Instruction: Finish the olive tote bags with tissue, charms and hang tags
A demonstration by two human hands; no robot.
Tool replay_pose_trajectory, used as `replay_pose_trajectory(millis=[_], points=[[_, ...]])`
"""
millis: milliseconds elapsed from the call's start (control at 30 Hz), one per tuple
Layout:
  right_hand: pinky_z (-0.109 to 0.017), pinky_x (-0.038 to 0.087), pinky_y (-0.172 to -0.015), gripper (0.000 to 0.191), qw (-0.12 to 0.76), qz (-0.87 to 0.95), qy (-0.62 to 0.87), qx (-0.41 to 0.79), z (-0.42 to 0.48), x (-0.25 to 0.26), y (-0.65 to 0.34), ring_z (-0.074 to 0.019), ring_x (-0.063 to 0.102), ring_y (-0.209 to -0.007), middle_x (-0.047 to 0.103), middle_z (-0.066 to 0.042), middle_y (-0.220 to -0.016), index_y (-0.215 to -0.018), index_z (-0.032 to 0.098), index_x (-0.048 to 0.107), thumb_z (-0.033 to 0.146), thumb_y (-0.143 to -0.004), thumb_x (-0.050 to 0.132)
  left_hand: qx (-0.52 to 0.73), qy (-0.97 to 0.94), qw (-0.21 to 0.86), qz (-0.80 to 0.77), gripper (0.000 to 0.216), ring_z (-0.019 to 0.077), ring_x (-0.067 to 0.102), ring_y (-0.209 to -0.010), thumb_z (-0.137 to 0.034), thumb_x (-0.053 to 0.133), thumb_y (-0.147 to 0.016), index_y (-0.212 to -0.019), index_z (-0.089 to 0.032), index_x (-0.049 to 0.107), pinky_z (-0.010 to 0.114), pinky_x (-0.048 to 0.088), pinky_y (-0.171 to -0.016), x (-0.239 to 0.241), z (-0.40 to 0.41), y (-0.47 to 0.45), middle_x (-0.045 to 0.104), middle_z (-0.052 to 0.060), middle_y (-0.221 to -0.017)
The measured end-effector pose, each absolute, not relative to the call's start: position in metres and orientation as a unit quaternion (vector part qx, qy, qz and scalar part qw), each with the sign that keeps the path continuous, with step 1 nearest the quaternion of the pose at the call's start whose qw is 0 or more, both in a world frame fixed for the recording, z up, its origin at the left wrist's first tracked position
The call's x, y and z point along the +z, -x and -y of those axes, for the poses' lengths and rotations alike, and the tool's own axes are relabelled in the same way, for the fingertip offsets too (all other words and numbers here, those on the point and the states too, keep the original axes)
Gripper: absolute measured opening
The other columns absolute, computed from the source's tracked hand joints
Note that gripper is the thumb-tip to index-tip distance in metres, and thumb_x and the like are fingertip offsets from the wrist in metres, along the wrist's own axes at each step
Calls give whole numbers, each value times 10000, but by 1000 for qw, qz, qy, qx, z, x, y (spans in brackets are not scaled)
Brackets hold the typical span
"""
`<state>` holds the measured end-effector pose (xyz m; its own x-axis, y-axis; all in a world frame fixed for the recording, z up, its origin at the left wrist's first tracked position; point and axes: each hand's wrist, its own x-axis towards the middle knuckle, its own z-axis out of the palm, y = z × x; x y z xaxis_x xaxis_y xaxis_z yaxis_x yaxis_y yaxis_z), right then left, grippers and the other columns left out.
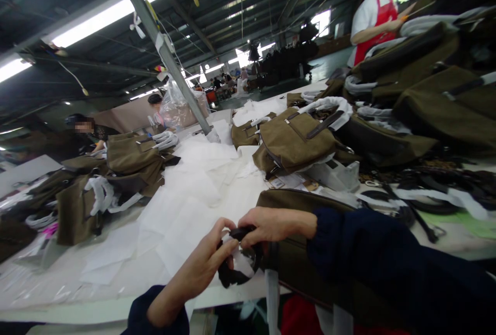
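Leaning together at our left, olive bags (75, 208) with white-wrapped handles (103, 195) crowd that side of the table (89, 293), and a co-worker (103, 132) is beyond them. Next come loose white sheets (174, 226), spread over the middle and overlapping one another.

At the near edge, our left hand (211, 252) grips the upper left of a dark coil (232, 276), thumb and fingers closed about it. Something pale shows inside its ring; we cannot tell whether it is wrapping or a sheet behind. Just beside, our right hand (269, 226) pinches the top of the coil between thumb and fingers, its grip closed too. We cannot tell whether the coil rests on the table or hangs above it.

To handle it well, we would let the left hand steady the ring while the right fingertips do the fine work, pressing lightly so that the turns stay even and nothing pale gets creased. We should also mind our right forearm, which crosses an olive bag (294, 198) and could drag it.

Behind that stands another bag (298, 141), with a heap of bags (453, 108) farther right, dark straps (424, 226) in front of the heap and a red-aproned co-worker (374, 30) beyond.
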<state>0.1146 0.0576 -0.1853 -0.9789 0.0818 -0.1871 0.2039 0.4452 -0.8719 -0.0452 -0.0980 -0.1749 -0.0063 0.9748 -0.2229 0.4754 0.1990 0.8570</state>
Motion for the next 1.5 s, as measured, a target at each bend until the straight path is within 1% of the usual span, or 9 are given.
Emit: replay_pose_trajectory(millis=[167, 433, 567, 767, 900, 1033, 1167, 1300, 1500], points=[[-188, 450, -511, 243, 18, -809, -106, -578, -56, -191, -115, -110, 570, -571, 607, -10, -738, -892, 117, 610, 357, -852, 610, 393, -490, 440, -642, 307, 157, 603, -775, -446, 583, -918, -1082, -195, 516, 266, 463, -713, -181, 108, 50, 651, 8, -849], [-174, 377, -496, 224, 39, -853, -82, -515, -56, -188, -109, -92, 535, -554, 591, 4, -671, -854, 108, 626, 331, -849, 639, 365, -517, 403, -661, 302, 162, 578, -733, -453, 543, -937, -930, -158, 610, 268, 448, -691, -191, 113, 44, 641, 24, -758], [-176, 370, -481, 270, 59, -874, -61, -478, -59, -191, -107, -88, 522, -526, 566, 11, -639, -817, 105, 622, 372, -841, 658, 337, -529, 399, -668, 301, 144, 557, -699, -452, 520, -950, -932, -163, 601, 247, 419, -640, -195, 109, 40, 624, 10, -724], [-192, 437, -484, 395, 17, -794, -96, -600, -63, -209, -106, -109, 551, -574, 586, 5, -728, -920, 116, 613, 475, -777, 696, 409, -467, 413, -666, 293, 108, 527, -622, -456, 532, -944, -1088, -204, 485, 208, 395, -592, -195, 102, 41, 581, -53, -661], [-179, 393, -466, 509, -12, -796, -98, -598, -60, -213, -105, -89, 508, -561, 567, 15, -719, -938, 119, 628, 588, -753, 700, 413, -467, 408, -667, 302, 96, 512, -596, -460, 566, -922, -1064, -209, 477, 191, 386, -568, -193, 98, 40, 582, -57, -656], [-173, 342, -445, 470, -38, -793, -108, -599, -59, -214, -104, -78, 463, -531, 531, 36, -651, -889, 130, 629, 574, -755, 701, 417, -451, 422, -666, 323, 120, 543, -586, -494, 495, -947, -1110, -219, 450, 215, 416, -564, -192, 96, 39, 610, -40, -663], [-172, 331, -434, 410, -34, -772, -116, -624, -60, -215, -106, -74, 453, -514, 536, 37, -643, -889, 130, 626, 516, -770, 698, 482, -496, 241, -681, 222, 174, 609, -841, -388, 595, -912, -1050, -236, 511, 308, 495, -789, -197, 107, 46, 628, 19, -943], [-173, 349, -430, 404, -25, -761, -115, -638, -62, -216, -107, -76, 457, -518, 534, 34, -661, -900, 131, 623, 510, -778, 691, 381, -633, -26, -673, 149, 233, 569, -1017, -217, 637, -879, -1017, -271, 645, 353, 444, -918, -207, 124, 54, 619, 51, -1050], [-166, 348, -423, 368, -33, -747, -124, -653, -58, -215, -107, -75, 460, -524, 551, 30, -676, -916, 135, 618, 478, -798, 676, 342, -648, -84, -675, 150, 258, 570, -1002, -217, 633, -879, -1022, -259, 624, 377, 442, -903, -208, 125, 45, 629, 68, -1015]])
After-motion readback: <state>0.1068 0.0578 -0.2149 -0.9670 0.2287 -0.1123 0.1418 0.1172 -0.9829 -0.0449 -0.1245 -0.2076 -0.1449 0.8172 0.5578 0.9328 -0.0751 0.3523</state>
